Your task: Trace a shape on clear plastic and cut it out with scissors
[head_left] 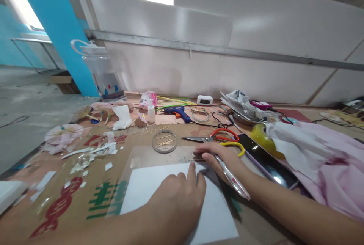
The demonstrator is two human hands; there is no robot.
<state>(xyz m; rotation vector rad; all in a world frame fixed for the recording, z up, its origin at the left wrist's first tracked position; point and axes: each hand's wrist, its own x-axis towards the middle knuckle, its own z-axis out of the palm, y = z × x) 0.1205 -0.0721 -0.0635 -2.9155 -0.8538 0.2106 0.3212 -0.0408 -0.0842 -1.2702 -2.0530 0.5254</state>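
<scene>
From the head camera, saw the left hand [178,192] palm down on a sheet of white paper [149,184], fingers loosely spread and a bit bent, with the fingertips right around the sheet's far edge. Had the right hand [227,159] just past that edge, closed around a pen [231,178] slanting back between thumb and forefinger. Couldn't make out the pen's front end, hidden by the hand. Spotted a thin stick near those right fingertips too.

Found the paper in the near middle of the desk [167,120], on top of a clear sheet [140,154], with printed cardboard [99,161] below in red and green. Saw a metal ring [154,144] just beyond the clear sheet, with a few small sticks [165,142] lying inside. Noticed scissors [200,138] right behind the right hand, blades pointing left, plus orange and yellow handle loops. Saw a dark phone [265,157] beside the right forearm, next to a pile of pink and white cloth [315,146].

Counted plenty of white scraps [109,166] on the left side, near a round pale pink paper piece [64,134]. Farther back, saw a blue glue gun [182,114], a small squeeze bottle [151,114] and a big clear jug [99,68].
</scene>
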